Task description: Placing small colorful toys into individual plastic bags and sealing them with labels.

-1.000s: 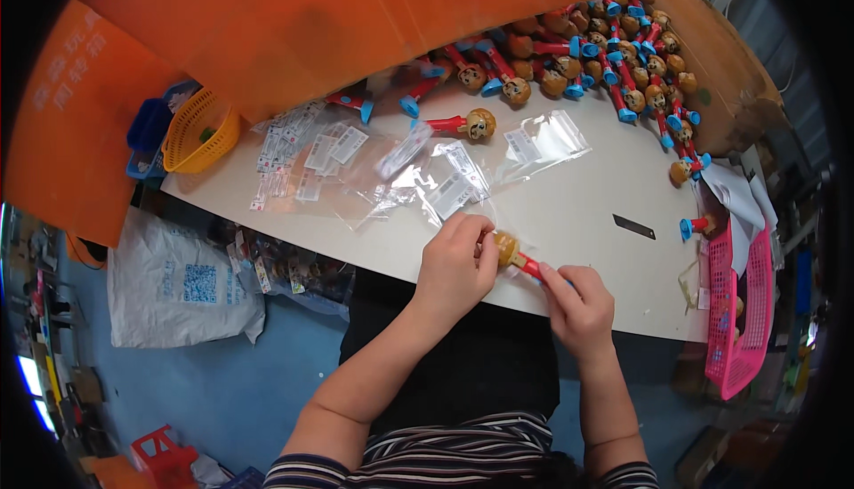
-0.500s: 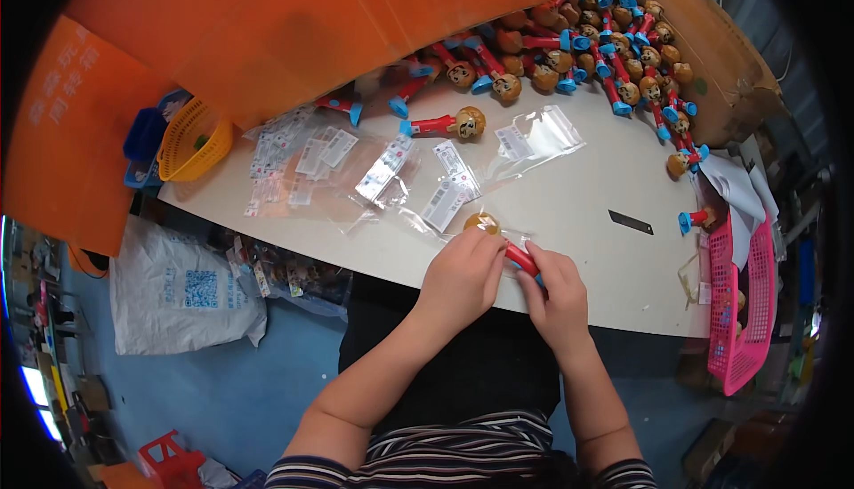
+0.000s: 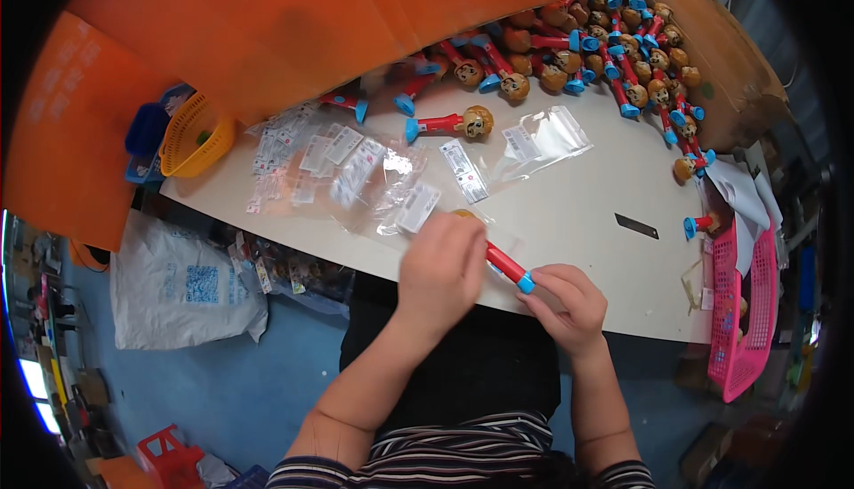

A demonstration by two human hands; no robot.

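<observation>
A toy figure with a slim red body [image 3: 508, 262] and blue foot lies slantwise between my hands at the table's near edge. My left hand [image 3: 440, 262] is closed around its round brown head end and hides most of it. Clear plastic film shows around the figure's upper part. With thumb and fingers, my right hand [image 3: 571, 305] pinches the blue foot. Just beyond my left hand lies a clear bag with a white label [image 3: 418, 208]. Farther off are a printed paper strip [image 3: 464, 171] and another figure [image 3: 449, 124] on its side.
Many like figures [image 3: 623, 62] are heaped at the back right by a cardboard box. A dark blade [image 3: 637, 226] lies on the table [image 3: 569, 204]. At right stands a pink basket [image 3: 743, 329], at left a yellow one [image 3: 197, 137]. An orange board [image 3: 294, 35] overhangs the back.
My right hand has moved down and right to the foot end, so more of the red body shows. My left hand has shifted slightly left. A silvery strip in the bags has moved left.
</observation>
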